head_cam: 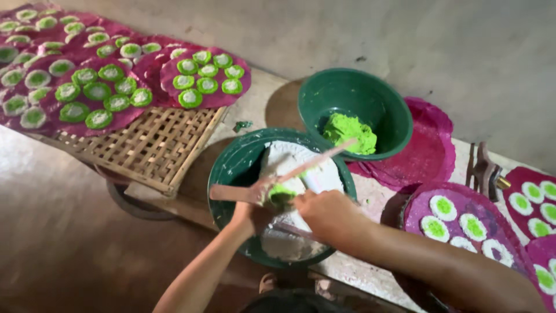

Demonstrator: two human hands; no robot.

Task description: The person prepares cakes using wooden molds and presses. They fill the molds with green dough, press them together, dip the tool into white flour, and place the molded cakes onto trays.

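Dough is what you are working, and it looks soft and sticky: a small green lump (282, 193) sits on the flat wooden paddle (237, 193) over the near green basin (227, 174), which holds a mass of white dough (289, 232); judge both pastes light, pliable and likely to smear or tear, so take them with the sticks rather than pinching hard. Your left hand (250, 215) is closed around the paddle's underside near the lump; your right hand (330, 211) is closed on a thin pink stick (315, 160) that slants up and to the right, its low end at the lump. Grip the tools at their bare wood, clear of the paste; wet wood may be slippery. Just beyond, a second green basin (394, 116) holds more green dough (350, 132) and touches the near one's rim, crowding the stick's far end; to the left a woven tray (150, 148) carries magenta sheets (98, 110) dotted with green-and-white rounds (97, 91); more such rounds (443, 207) lie right, near your forearm.
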